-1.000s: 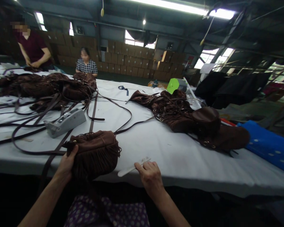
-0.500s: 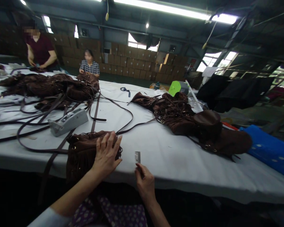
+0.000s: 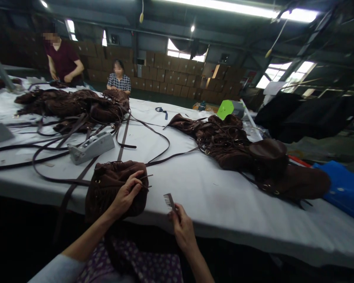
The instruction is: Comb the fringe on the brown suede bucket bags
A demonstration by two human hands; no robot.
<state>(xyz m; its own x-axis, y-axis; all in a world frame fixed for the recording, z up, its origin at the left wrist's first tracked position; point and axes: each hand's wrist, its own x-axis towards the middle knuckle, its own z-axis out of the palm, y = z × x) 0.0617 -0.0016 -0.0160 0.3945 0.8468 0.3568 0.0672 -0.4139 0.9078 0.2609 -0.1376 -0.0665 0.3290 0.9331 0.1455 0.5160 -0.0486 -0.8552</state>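
Observation:
A brown fringed suede bag [image 3: 106, 186] lies at the near edge of the white table [image 3: 200, 196], partly hanging over it. My left hand [image 3: 126, 194] rests on the bag's right side, fingers curled and pinching its fringe. My right hand [image 3: 181, 226] is just right of the bag, below the table edge, closed on a small comb [image 3: 168, 201] that points up and left. A long brown strap [image 3: 162, 153] runs from the bag across the table.
A grey tape dispenser [image 3: 90, 146] sits behind the bag among loose straps. Piles of brown bags lie at the far left [image 3: 73, 104] and the right [image 3: 247, 157]. A blue bag [image 3: 343, 188] is at the right edge. Two people work at the table's far side.
My left hand went from flat on the bag to pinching its fringe. My right hand turned the comb and lifted it slightly. The view shifted left.

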